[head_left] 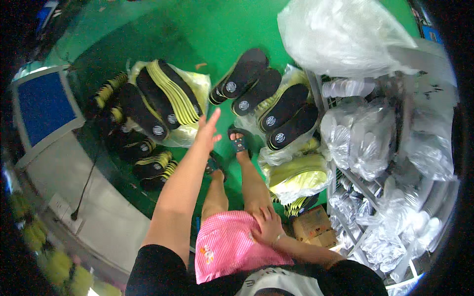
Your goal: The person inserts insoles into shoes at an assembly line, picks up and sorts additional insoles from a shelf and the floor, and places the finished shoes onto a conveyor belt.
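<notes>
My left hand [210, 130] is stretched forward with its fingers apart, holding nothing. It is beside a stack of black-and-yellow insoles [173, 93] lying on clear plastic bags; the wrist partly covers the stack's near end, and I cannot tell whether it touches. My right hand [268, 225] lies with spread fingers on my thigh, at the hem of the pink checked shorts [232, 241]. Ahead, black insoles [249, 71] with round pale marks on their heels lie in piles. More black insoles [295, 127] rest on plastic to the right.
A bag of yellow-green insoles [298, 175] sits beside a cardboard box [314, 227]. At right, a metal rack [316, 91] holds plastic-wrapped pale items. A big plastic bag [345, 37] bulges at upper right. Smaller insole stacks [155, 165] lie left on the green floor, beside a grey-white table [98, 197].
</notes>
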### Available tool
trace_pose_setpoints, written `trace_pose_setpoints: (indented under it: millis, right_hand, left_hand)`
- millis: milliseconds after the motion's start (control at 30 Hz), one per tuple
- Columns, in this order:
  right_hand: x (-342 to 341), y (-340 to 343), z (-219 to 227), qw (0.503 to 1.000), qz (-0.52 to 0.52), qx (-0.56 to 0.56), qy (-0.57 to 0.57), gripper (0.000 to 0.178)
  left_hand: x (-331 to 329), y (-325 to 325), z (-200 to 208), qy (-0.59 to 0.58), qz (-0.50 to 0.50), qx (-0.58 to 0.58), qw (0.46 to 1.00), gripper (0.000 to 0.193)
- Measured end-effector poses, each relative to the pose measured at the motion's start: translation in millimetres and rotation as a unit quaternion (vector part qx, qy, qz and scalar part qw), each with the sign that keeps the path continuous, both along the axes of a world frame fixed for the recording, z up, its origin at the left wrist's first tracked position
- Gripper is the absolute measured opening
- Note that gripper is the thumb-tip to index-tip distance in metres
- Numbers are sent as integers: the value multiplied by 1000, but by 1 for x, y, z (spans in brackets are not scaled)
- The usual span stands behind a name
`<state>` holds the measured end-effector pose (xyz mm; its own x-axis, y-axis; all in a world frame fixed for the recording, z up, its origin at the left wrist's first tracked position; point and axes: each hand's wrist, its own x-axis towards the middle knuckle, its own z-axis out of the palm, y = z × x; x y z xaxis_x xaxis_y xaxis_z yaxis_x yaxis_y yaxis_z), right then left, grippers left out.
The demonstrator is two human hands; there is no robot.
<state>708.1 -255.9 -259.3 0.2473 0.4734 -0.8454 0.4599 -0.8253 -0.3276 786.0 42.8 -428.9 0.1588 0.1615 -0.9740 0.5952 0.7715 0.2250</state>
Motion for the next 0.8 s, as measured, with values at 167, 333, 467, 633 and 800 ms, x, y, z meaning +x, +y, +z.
trace_pose_setpoints:
  millis: [167, 333, 467, 633, 800]
  right_hand:
    - [-4, -8, -2, 999, -40, 4, 36, 49]
    - [3, -3, -3, 994, -57, -32, 86, 47]
    - [3, -2, -4, 987, -134, -16, 93, 47]
    - [11, 0, -4, 985, -147, -17, 92, 48]
    - [8, -6, -5, 986, -153, 13, 64, 51]
  left_hand:
    - [64, -1, -124, 26, 34, 115, 992, 106]
    - [73, -3, -168, 60, -21, 186, 980, 107]
    - [65, -13, -191, 19, -71, 282, 957, 99]
    - [85, -26, -190, 20, -56, 275, 960, 97]
    - [131, -41, -182, 44, -219, 286, 932, 96]
